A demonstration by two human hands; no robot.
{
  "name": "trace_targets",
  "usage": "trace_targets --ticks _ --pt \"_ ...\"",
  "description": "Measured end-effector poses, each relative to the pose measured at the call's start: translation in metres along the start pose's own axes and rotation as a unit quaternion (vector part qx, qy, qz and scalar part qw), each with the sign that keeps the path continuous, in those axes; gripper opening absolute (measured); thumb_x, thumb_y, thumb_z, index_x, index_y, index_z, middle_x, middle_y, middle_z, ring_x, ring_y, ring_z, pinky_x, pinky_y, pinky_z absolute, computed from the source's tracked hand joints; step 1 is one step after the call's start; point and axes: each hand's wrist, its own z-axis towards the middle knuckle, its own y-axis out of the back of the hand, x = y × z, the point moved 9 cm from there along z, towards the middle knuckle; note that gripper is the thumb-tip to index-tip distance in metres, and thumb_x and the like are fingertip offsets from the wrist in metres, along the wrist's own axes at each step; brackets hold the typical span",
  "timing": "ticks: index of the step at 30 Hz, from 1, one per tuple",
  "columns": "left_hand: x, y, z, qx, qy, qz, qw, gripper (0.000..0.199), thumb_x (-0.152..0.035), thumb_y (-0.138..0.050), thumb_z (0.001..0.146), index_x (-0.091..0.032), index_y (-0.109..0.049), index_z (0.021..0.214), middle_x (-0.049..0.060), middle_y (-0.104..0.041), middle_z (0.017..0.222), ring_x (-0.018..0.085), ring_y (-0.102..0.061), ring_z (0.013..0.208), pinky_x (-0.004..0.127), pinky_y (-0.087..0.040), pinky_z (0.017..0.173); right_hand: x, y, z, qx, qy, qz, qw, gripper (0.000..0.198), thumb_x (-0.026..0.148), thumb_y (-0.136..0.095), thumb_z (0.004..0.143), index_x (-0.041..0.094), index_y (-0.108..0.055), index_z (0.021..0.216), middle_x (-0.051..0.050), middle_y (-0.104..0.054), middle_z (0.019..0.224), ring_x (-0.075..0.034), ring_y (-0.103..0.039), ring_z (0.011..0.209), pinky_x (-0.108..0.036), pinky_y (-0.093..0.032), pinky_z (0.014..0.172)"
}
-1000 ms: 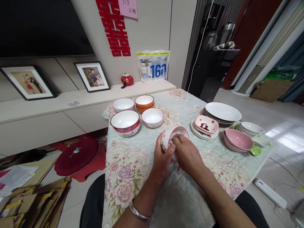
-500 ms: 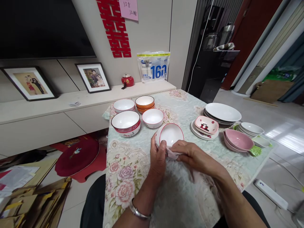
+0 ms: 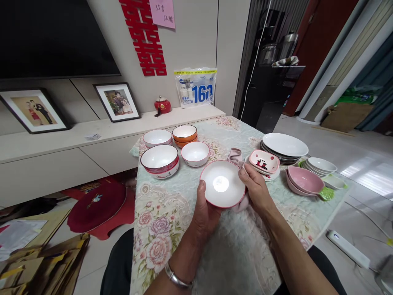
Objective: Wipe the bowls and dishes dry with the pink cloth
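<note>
A white bowl with a thin red rim [image 3: 219, 184] is held over the near part of the table, its inside facing me. My left hand [image 3: 206, 209] grips its lower left side, thumb at the rim and fingers hidden underneath. At the right rim, my right hand [image 3: 254, 182] is closed on a pinkish cloth [image 3: 236, 155], which bunches beside and behind the bowl. Beyond it stands another red-rimmed white bowl [image 3: 195, 154]. Stacked bowls with a dark red rim [image 3: 160, 157] sit to the left, with orange bowls [image 3: 184, 135] behind.
At right are a cat-patterned square dish [image 3: 264, 161] on small plates, a stack of large plates [image 3: 285, 145], pink bowls [image 3: 305, 180] and small white bowls [image 3: 321, 165]. A floral cloth [image 3: 162, 229] covers the table. Behind runs a cabinet [image 3: 113, 135] with picture frames.
The bowl has turned so its inside faces me more fully. My right hand has moved from the near side to the right rim, carrying the cloth. The view has shifted slightly.
</note>
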Motion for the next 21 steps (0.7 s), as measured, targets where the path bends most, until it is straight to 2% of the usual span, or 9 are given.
trace_targets --ticks 3,6,9,12,15,18,19,20,21 --pt "-0.004 -0.001 0.000 0.016 -0.033 -0.004 0.999 0.060 -0.054 -0.057 0.091 -0.016 -0.056 0.138 0.014 -0.071 0.124 0.032 -0.064 0.119 0.044 -0.051 0.102 -0.006 -0.019 -0.007 0.041 -0.038 0.017 0.998 0.052 0.052 -0.059 0.087 0.019 -0.064 0.126 -0.010 -0.071 0.118 -0.029 -0.064 0.106 -0.040 -0.053 0.088" --pt "-0.008 0.000 0.002 0.030 -0.072 0.007 0.997 0.065 -0.054 -0.062 0.088 -0.016 -0.054 0.139 0.015 -0.069 0.128 0.033 -0.062 0.123 0.044 -0.050 0.104 -0.020 -0.026 -0.010 0.067 -0.077 0.016 0.995 0.052 0.047 -0.060 0.085 0.017 -0.061 0.127 -0.010 -0.071 0.119 -0.029 -0.066 0.103 -0.039 -0.054 0.084" --pt "-0.005 0.001 0.004 0.061 -0.079 0.052 0.994 0.070 -0.054 -0.065 0.086 -0.017 -0.047 0.143 0.016 -0.064 0.135 0.033 -0.059 0.125 0.046 -0.047 0.105 -0.031 -0.019 -0.006 0.068 -0.097 -0.021 0.993 0.053 0.042 -0.060 0.080 0.015 -0.063 0.125 -0.011 -0.073 0.115 -0.029 -0.067 0.097 -0.039 -0.055 0.079" --pt "-0.004 0.000 0.006 0.104 -0.103 0.162 0.976 0.075 -0.058 -0.063 0.086 -0.018 -0.040 0.145 0.017 -0.061 0.137 0.033 -0.057 0.127 0.047 -0.044 0.107 -0.035 -0.006 0.000 0.075 -0.110 -0.063 0.989 0.052 0.039 -0.059 0.077 0.015 -0.065 0.122 -0.009 -0.075 0.106 -0.028 -0.068 0.090 -0.038 -0.055 0.075" --pt "-0.008 -0.001 0.005 0.136 -0.143 0.298 0.934 0.086 -0.061 -0.068 0.080 -0.016 -0.036 0.146 0.020 -0.054 0.141 0.036 -0.054 0.128 0.048 -0.044 0.106 -0.032 0.009 0.004 0.090 -0.127 -0.099 0.983 0.048 0.037 -0.060 0.075 0.015 -0.069 0.117 -0.008 -0.075 0.099 -0.027 -0.068 0.083 -0.035 -0.054 0.070" --pt "-0.021 -0.004 0.001 0.154 -0.205 0.369 0.893 0.116 -0.069 -0.076 0.066 -0.021 -0.021 0.155 0.022 -0.032 0.157 0.042 -0.041 0.139 0.053 -0.037 0.112 -0.029 0.018 0.003 0.121 -0.157 -0.105 0.975 0.043 0.035 -0.062 0.072 0.016 -0.072 0.109 -0.006 -0.075 0.091 -0.025 -0.067 0.076 -0.033 -0.051 0.064" --pt "-0.024 -0.008 -0.002 0.166 -0.226 0.404 0.870 0.123 -0.070 -0.080 0.059 -0.022 -0.023 0.156 0.022 -0.024 0.161 0.044 -0.033 0.143 0.055 -0.032 0.115 -0.029 0.020 0.002 0.133 -0.165 -0.102 0.972 0.041 0.034 -0.063 0.071 0.016 -0.073 0.106 -0.005 -0.075 0.087 -0.024 -0.066 0.073 -0.032 -0.051 0.063" --pt "-0.026 -0.014 -0.006 0.188 -0.247 0.456 0.834 0.126 -0.067 -0.087 0.048 -0.022 -0.034 0.153 0.023 -0.022 0.161 0.047 -0.027 0.146 0.058 -0.028 0.116 -0.029 0.023 0.001 0.141 -0.167 -0.099 0.971 0.038 0.034 -0.064 0.071 0.017 -0.074 0.103 -0.004 -0.074 0.084 -0.023 -0.065 0.071 -0.032 -0.050 0.062" --pt "-0.027 -0.021 -0.011 0.205 -0.272 0.501 0.796 0.120 -0.061 -0.092 0.041 -0.024 -0.047 0.146 0.022 -0.023 0.162 0.049 -0.022 0.147 0.059 -0.023 0.118 -0.028 0.026 0.001 0.145 -0.164 -0.098 0.971 0.035 0.033 -0.065 0.070 0.017 -0.075 0.100 -0.003 -0.074 0.082 -0.023 -0.065 0.070 -0.032 -0.050 0.061"
